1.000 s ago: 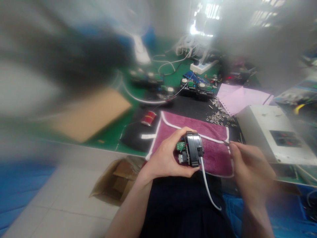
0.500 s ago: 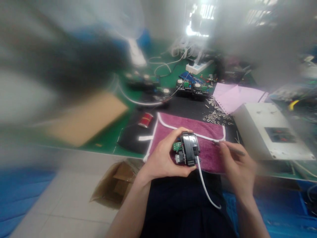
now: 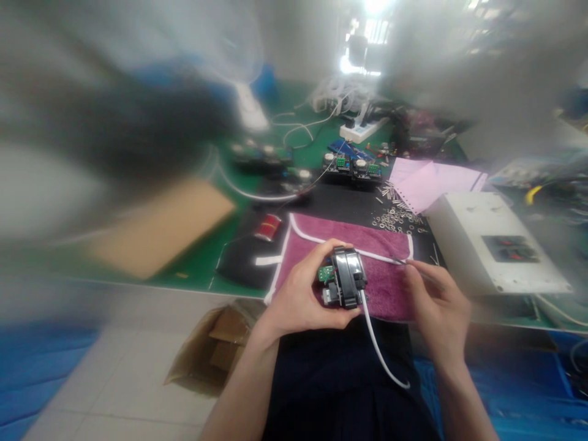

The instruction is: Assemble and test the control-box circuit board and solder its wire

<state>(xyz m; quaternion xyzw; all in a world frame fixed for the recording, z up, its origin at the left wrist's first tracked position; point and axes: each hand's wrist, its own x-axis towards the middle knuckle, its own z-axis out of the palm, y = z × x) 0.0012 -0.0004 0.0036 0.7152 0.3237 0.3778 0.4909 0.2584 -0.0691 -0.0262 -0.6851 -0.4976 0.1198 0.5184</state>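
Note:
My left hand [image 3: 307, 293] is closed around a black electronic module [image 3: 348, 275], thumb below and fingers above. A small green circuit board [image 3: 326, 274] shows on the module's left side. From its lower right a white cable [image 3: 377, 343] hangs down over my dark clothing. Slim grey tweezers [image 3: 425, 275] are pinched in my right hand [image 3: 436, 303], with the thin tip pointing left, apart from the module. Both hands are over a purple cloth [image 3: 388, 288] with white edging at the bench's front edge.
Beyond the cloth are a red wire spool [image 3: 268, 227], loose metal washers [image 3: 395, 220] and similar circuit assemblies [image 3: 351, 167]. Pink papers [image 3: 432, 184] and a pale control box [image 3: 491, 245] stand right. A brown board [image 3: 169, 226] lies left; an open carton [image 3: 214, 349] is below.
The view has shifted slightly, so the bench things appear a little further left. My right hand has tilted the tweezers a little. My left hand keeps the module in much the same pose.

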